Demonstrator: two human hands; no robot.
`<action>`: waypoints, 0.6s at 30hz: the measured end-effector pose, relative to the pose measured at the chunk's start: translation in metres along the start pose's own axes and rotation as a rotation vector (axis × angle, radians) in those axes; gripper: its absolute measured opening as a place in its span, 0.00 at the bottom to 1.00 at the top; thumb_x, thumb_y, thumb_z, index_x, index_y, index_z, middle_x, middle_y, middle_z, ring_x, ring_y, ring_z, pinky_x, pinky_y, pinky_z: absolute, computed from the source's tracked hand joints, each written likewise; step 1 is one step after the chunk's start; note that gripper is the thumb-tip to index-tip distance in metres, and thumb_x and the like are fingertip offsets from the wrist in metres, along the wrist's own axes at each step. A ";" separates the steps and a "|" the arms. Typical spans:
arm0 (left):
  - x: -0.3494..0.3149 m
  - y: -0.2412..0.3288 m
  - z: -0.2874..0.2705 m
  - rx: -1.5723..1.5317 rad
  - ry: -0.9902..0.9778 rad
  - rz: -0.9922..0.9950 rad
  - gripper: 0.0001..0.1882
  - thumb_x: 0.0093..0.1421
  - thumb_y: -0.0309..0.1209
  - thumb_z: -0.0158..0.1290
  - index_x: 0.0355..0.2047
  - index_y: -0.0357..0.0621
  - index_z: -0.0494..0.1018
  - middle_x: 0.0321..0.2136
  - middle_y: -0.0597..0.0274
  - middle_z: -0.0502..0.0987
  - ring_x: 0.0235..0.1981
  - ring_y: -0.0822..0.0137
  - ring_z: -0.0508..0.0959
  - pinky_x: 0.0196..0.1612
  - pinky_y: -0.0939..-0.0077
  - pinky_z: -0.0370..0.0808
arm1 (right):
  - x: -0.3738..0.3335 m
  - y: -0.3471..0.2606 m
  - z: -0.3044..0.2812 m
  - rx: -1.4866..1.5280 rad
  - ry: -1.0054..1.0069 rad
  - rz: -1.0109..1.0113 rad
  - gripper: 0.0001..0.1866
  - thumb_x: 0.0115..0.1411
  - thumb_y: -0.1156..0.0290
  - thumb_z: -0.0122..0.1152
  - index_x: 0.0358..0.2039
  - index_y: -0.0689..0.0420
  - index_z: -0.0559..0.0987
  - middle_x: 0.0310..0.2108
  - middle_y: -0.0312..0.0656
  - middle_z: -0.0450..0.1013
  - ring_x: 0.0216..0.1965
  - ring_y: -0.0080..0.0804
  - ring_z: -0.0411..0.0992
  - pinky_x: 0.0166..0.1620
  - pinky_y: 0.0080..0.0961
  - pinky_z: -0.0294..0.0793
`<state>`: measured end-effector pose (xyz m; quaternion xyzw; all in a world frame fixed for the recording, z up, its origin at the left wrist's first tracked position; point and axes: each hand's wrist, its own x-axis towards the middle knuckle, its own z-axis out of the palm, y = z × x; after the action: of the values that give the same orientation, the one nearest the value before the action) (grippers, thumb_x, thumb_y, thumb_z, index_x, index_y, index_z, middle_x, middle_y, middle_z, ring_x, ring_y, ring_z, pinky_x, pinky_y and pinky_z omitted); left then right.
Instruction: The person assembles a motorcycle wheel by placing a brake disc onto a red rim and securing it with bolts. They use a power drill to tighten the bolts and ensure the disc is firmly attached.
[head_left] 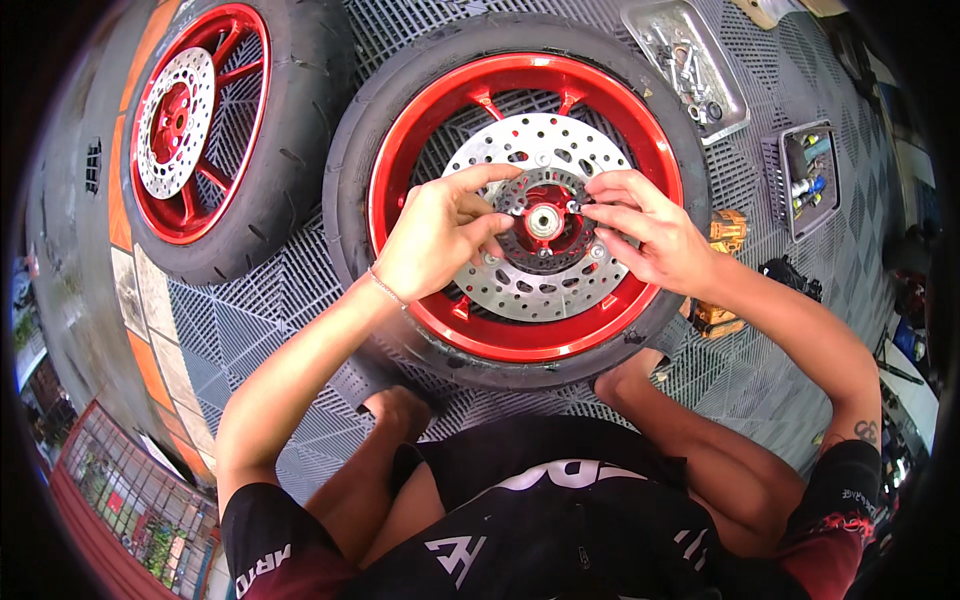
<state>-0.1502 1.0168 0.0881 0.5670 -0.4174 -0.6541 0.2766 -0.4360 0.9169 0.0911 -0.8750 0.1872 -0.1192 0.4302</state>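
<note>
A motorcycle wheel with a red rim and black tyre lies flat in front of me. A drilled silver brake disc sits on it. Around the hub, on top of the disc's inner part, is a dark slotted ring. My left hand holds the ring's left edge between thumb and fingers, beside a small bolt. On the opposite side, my right hand pinches another small bolt at the ring. Its fingertips partly cover that bolt, so whether it is seated cannot be told.
A second red wheel with a disc stands at the left. Beyond the tyre on the right are a metal tray of loose hardware and a smaller tray with tools. A yellow power tool lies near my right forearm, on grey grid flooring.
</note>
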 end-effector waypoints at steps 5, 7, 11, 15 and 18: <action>0.001 -0.003 -0.003 -0.016 0.026 -0.002 0.27 0.66 0.19 0.58 0.65 0.39 0.68 0.30 0.55 0.85 0.28 0.74 0.84 0.29 0.79 0.80 | 0.006 -0.001 0.004 0.055 0.040 0.054 0.15 0.60 0.84 0.66 0.48 0.63 0.81 0.57 0.48 0.70 0.52 0.38 0.78 0.47 0.28 0.83; 0.000 0.003 -0.002 -0.020 0.044 -0.002 0.24 0.65 0.20 0.59 0.61 0.38 0.70 0.31 0.48 0.86 0.28 0.70 0.87 0.30 0.72 0.81 | 0.009 -0.003 0.004 0.053 0.082 0.130 0.14 0.60 0.84 0.65 0.47 0.62 0.82 0.53 0.46 0.72 0.47 0.35 0.78 0.42 0.26 0.81; -0.002 0.016 -0.001 0.261 0.089 0.027 0.20 0.66 0.25 0.59 0.56 0.38 0.68 0.28 0.42 0.84 0.30 0.52 0.87 0.33 0.58 0.81 | 0.019 -0.008 0.005 0.137 0.158 0.282 0.13 0.61 0.84 0.64 0.46 0.62 0.82 0.44 0.42 0.77 0.36 0.29 0.78 0.34 0.23 0.77; 0.006 0.004 0.002 0.514 0.194 0.142 0.19 0.66 0.30 0.60 0.53 0.40 0.66 0.22 0.43 0.81 0.28 0.43 0.84 0.34 0.53 0.79 | 0.032 -0.006 0.009 0.165 0.197 0.418 0.14 0.61 0.84 0.64 0.48 0.62 0.82 0.37 0.39 0.78 0.31 0.20 0.74 0.32 0.21 0.75; 0.008 -0.003 0.000 0.637 0.220 0.203 0.20 0.65 0.29 0.62 0.53 0.42 0.67 0.16 0.53 0.78 0.20 0.53 0.84 0.25 0.63 0.76 | 0.036 -0.005 0.010 0.180 0.203 0.431 0.15 0.61 0.83 0.64 0.49 0.61 0.83 0.37 0.39 0.78 0.31 0.19 0.74 0.32 0.21 0.74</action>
<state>-0.1516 1.0114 0.0816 0.6474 -0.6226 -0.3950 0.1929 -0.3988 0.9114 0.0912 -0.7567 0.4004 -0.1279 0.5007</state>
